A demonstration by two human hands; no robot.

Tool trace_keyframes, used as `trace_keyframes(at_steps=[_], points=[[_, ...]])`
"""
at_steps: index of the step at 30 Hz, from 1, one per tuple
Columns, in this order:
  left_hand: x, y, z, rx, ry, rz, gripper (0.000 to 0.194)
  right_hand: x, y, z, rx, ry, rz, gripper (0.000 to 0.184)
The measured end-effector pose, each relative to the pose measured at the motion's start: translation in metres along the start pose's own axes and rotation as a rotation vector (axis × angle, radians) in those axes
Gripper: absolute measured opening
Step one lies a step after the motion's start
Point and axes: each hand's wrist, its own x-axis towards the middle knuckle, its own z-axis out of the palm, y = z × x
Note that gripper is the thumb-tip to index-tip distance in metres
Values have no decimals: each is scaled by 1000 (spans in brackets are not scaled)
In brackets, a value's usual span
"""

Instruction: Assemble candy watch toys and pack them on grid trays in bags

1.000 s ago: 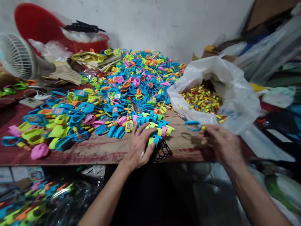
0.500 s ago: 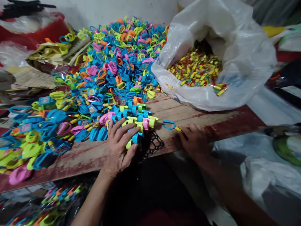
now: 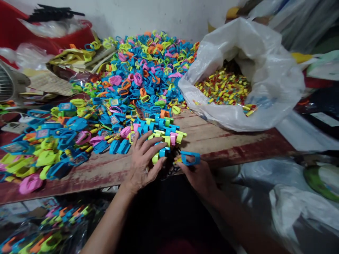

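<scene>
My left hand (image 3: 143,162) lies flat with fingers spread on a cluster of blue, green and pink plastic pieces (image 3: 162,134) standing on a black grid (image 3: 172,169) at the table's front edge. My right hand (image 3: 197,174) pinches a blue plastic loop piece (image 3: 190,158) beside that cluster, just right of the left fingertips. A big heap of coloured plastic pieces (image 3: 143,74) covers the wooden table (image 3: 219,137) behind both hands.
A white plastic bag (image 3: 254,70) full of small yellow and red pieces (image 3: 225,88) lies open at the right. A fan (image 3: 9,83) and a red tub (image 3: 50,33) stand at the back left. Bagged pieces (image 3: 50,222) lie under the table. Clutter fills the right side.
My right hand has carried the blue loop piece left from beside the bag to the cluster on the grid. The left hand stayed on the cluster. The view shifted.
</scene>
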Motion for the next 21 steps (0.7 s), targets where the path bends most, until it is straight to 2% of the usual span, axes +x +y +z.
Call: trace_keyframes(at_steps=[4,10,15,17,21], points=[[-2,-1,0,-10,14,1,31,7,6,16,-62,11,5,12],[-2,2,0,-33,37,1,31,12,6,21,-277,73,-177,16],[2,5,-1,-16,-1,-14,27,17,1,22,-318,21,-231,18],[5,6,0,-33,-16,-15,28,17,-1,22,-321,-11,-229,20],[10,11,0,-43,-15,-72,43,14,0,27,-319,-3,-182,18]])
